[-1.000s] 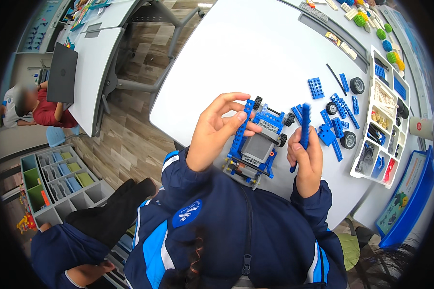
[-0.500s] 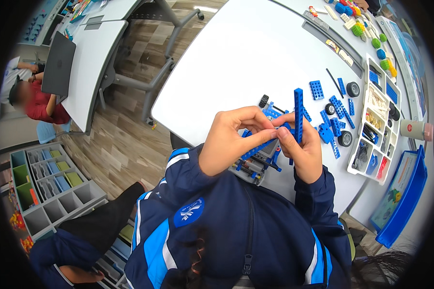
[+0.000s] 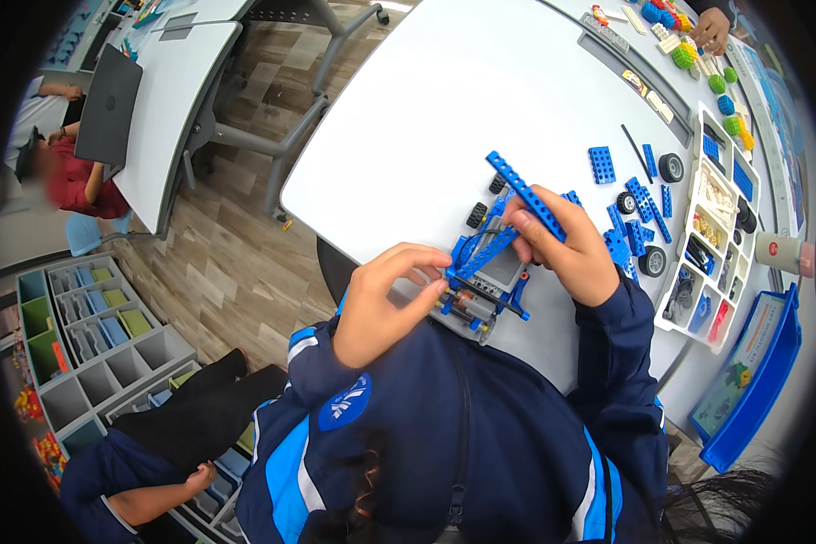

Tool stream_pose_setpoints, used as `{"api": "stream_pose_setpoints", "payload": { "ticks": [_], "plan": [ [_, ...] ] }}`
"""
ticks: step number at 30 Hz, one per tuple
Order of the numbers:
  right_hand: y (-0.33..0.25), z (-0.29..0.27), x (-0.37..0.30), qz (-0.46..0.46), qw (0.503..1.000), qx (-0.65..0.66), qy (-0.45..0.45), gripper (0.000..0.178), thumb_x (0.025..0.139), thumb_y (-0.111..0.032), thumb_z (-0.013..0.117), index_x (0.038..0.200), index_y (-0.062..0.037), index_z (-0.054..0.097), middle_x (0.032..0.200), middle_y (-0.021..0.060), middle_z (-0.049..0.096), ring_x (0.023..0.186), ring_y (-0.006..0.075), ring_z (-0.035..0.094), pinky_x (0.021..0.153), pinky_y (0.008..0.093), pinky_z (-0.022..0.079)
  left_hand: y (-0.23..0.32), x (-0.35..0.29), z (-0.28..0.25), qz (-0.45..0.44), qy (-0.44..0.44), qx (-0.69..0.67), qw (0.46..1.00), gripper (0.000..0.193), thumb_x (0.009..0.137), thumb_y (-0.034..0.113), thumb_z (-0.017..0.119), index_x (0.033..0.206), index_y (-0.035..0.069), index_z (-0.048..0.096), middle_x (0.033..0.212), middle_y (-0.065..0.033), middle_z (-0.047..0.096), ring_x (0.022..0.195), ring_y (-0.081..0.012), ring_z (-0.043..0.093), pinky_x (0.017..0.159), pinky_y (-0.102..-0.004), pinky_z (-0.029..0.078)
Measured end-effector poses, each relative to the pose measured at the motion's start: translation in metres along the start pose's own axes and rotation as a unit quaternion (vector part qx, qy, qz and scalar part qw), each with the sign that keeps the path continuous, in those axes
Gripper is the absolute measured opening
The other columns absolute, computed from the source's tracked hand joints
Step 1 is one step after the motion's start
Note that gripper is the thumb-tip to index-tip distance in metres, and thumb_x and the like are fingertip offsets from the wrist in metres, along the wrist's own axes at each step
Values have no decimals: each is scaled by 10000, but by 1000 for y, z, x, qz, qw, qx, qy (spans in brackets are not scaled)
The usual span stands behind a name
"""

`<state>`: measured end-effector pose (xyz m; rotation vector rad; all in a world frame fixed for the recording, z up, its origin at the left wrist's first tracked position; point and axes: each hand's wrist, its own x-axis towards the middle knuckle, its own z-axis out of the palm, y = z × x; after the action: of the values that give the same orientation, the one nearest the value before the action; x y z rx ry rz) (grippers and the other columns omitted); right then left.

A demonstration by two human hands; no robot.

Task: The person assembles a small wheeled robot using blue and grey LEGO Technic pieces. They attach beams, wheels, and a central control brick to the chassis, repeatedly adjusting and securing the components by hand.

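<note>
A long blue building beam with holes [image 3: 513,179] slants up and to the left from my right hand [image 3: 567,247], which pinches it. A second blue beam [image 3: 488,254] runs from below the right fingers to my left hand [image 3: 385,304]. Left thumb and index fingertip close on its lower end. Whether the two beams are joined cannot be told. Beneath lies a model of blue and grey building pieces [image 3: 503,272] on the table, with small black wheels [image 3: 477,215] at its far end. My hands hide part of it.
Loose blue beams [image 3: 646,201], a blue plate [image 3: 601,165] and black wheels [image 3: 652,262] lie to the right on the white table [image 3: 399,145]. Beyond are a sorting tray [image 3: 718,204] and a blue bin [image 3: 751,381]. Another person's hand [image 3: 712,30] is at far right.
The long beam has tipped from upright to slanting left. My hands have moved apart, the left one down and to the left. Another person's hand has come in at the far right.
</note>
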<state>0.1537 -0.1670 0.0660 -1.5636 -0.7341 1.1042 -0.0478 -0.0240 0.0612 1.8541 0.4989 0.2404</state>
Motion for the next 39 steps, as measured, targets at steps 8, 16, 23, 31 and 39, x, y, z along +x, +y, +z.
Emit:
{"api": "stream_pose_setpoints", "payload": {
  "ticks": [8,16,23,31,39],
  "plan": [
    [7,3,6,17,999,34,-27,207,1029,-190,509,1016,-24,633,650,-22,548,569,32,425,519,211,317,-3,-3,7,30,22,67,997,299,744,-26,769,1030,-6,684,1057,-134,703,963,-229,671,796,-318,526],
    [14,6,8,-15,999,37,2,200,1022,-183,528,1003,-11,628,636,-7,576,590,55,501,553,223,393,-7,-4,18,80,54,147,984,336,722,-26,798,1034,-4,676,1037,-145,697,893,-241,683,754,-315,543],
    [14,10,12,0,999,34,10,188,1021,-173,535,993,-9,623,632,1,584,537,54,493,506,216,376,-14,-8,25,132,86,209,965,350,703,-25,802,1023,-20,660,1047,-177,685,933,-281,705,792,-331,561],
    [5,11,13,74,995,59,9,143,975,-147,577,919,-19,604,625,64,612,493,162,585,497,305,445,-22,-14,31,143,116,209,960,377,687,-36,800,1030,-15,645,1053,-181,666,922,-290,702,788,-335,565],
    [1,11,14,80,995,67,7,129,973,-137,576,925,-18,594,622,70,607,474,172,584,477,308,445,-26,-13,33,161,127,206,957,383,681,-46,794,1034,-20,647,1053,-182,657,917,-287,691,783,-335,564]
  ]
}}
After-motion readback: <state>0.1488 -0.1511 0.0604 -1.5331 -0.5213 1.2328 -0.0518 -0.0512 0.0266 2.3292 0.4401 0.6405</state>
